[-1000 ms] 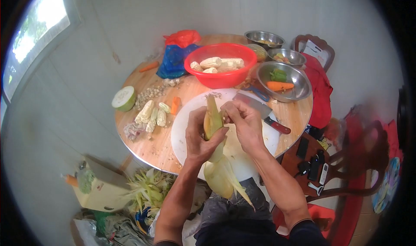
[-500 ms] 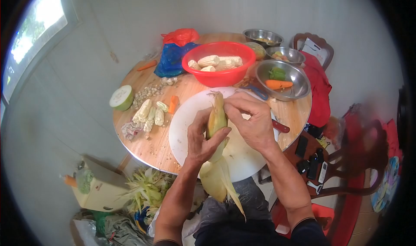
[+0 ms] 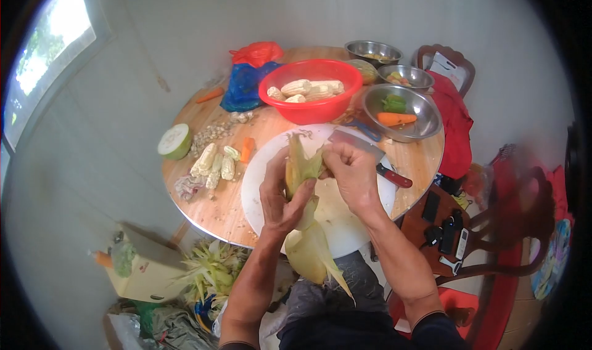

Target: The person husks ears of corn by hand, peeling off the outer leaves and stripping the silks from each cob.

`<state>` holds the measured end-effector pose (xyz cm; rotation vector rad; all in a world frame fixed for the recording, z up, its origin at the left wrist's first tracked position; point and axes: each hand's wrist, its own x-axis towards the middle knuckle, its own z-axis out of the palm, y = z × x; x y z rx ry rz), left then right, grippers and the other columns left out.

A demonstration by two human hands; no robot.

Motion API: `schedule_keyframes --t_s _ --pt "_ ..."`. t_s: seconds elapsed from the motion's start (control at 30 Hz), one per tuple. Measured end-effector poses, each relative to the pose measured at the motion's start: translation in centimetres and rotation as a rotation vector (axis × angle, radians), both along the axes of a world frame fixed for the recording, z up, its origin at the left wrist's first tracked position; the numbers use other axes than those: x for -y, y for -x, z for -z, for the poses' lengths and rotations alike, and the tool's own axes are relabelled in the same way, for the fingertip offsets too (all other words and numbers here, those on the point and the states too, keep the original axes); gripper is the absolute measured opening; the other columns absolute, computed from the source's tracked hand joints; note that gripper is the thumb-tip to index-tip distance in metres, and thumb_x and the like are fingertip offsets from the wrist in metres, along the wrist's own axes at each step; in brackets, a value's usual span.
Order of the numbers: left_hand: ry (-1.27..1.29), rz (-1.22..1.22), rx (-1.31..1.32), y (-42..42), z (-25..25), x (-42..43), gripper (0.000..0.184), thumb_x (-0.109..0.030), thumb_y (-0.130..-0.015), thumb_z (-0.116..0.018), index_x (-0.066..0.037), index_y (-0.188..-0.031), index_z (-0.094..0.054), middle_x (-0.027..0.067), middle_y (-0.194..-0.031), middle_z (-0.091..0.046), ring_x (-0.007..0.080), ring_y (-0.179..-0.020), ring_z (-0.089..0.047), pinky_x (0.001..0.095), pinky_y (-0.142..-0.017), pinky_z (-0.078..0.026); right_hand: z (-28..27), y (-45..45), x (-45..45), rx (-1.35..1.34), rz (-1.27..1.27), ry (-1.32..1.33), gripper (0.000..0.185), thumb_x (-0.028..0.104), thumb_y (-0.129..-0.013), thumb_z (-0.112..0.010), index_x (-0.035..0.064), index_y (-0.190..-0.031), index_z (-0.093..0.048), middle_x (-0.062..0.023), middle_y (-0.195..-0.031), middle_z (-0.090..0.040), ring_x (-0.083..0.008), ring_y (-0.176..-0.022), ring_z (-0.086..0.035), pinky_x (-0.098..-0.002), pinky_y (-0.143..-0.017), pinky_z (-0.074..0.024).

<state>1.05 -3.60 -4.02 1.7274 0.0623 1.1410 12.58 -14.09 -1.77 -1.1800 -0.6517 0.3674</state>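
Note:
Upright above the white cutting board (image 3: pixel 262 193), an ear of corn (image 3: pixel 300 165) in its green husk is wrapped by my left hand (image 3: pixel 279 196). A peeled-down husk leaf (image 3: pixel 311 251) hangs below it over my lap. The fingers of my right hand (image 3: pixel 356 180) pinch the edge of a husk leaf (image 3: pixel 314 163), which stands away from the ear on its right side. Behind my right hand a cleaver (image 3: pixel 361 143) with a brown handle lies on the board.
A red basin (image 3: pixel 311 109) of husked corn stands at the back. Steel bowls (image 3: pixel 419 131) with vegetables are at right. Small cobs (image 3: pixel 213 165), a carrot piece (image 3: pixel 246 148) and a cut gourd (image 3: pixel 175 142) lie at left. Stripped husks (image 3: pixel 213 267) are piled below the table.
My right hand has pulled a husk leaf away from the ear toward the right and down. The corn has shifted slightly left, and more of the cleaver shows.

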Motion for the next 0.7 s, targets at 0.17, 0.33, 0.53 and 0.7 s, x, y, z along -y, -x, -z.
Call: schedule_keyframes --t_s 0.17,0.33,0.53,0.7 --pt "-0.027 -0.034 -0.144 1.0 -0.6 -1.2 0.053 -0.027 -0.092 -0.069 0.001 -0.135 -0.057 0.0118 -0.115 -0.068 0.0202 -0.103 -0.065 0.0367 -0.091 -0.052 -1.0 2.0 0.2 -0.094 -0.156 -0.186 0.023 0.009 -0.099 -0.065 -0.0045 -0.118 -0.067 -0.0057 -0.092 -0.071 -0.0094 -0.075 -0.065 -0.0241 -0.07 -0.0559" --pt "0.14 0.224 -0.045 0.6 -0.7 -1.0 0.054 -0.042 -0.096 -0.065 0.0 -0.13 -0.058 0.0075 -0.112 -0.062 0.0181 -0.105 -0.059 0.0344 -0.093 -0.047 -0.4 1.8 -0.8 0.127 -0.127 -0.078 0.017 0.008 -0.099 -0.067 -0.0038 -0.11 -0.069 -0.0042 -0.095 -0.069 -0.0064 -0.079 -0.062 -0.0229 -0.069 -0.0522" --pt "0.225 0.196 -0.058 1.2 -0.3 -2.1 0.051 -0.039 -0.101 -0.059 0.001 -0.132 -0.057 0.0086 -0.114 -0.061 0.0163 -0.107 -0.057 0.0323 -0.094 -0.046 1.1 2.3 -1.2 0.114 -0.02 -0.085 0.012 0.006 -0.097 -0.068 -0.0056 -0.099 -0.07 -0.0034 -0.099 -0.066 -0.0084 -0.078 -0.061 -0.0255 -0.072 -0.0518" --pt "0.314 0.247 0.019 1.5 1.0 -5.4 0.059 -0.038 -0.103 -0.054 0.005 -0.144 -0.049 0.0109 -0.118 -0.063 0.0185 -0.104 -0.061 0.0318 -0.092 -0.049 5.5 4.4 -0.2 0.159 -0.011 -0.238 0.009 0.003 -0.101 -0.059 -0.0044 -0.102 -0.064 -0.0092 -0.111 -0.064 -0.0143 -0.094 -0.063 -0.0298 -0.086 -0.0521"
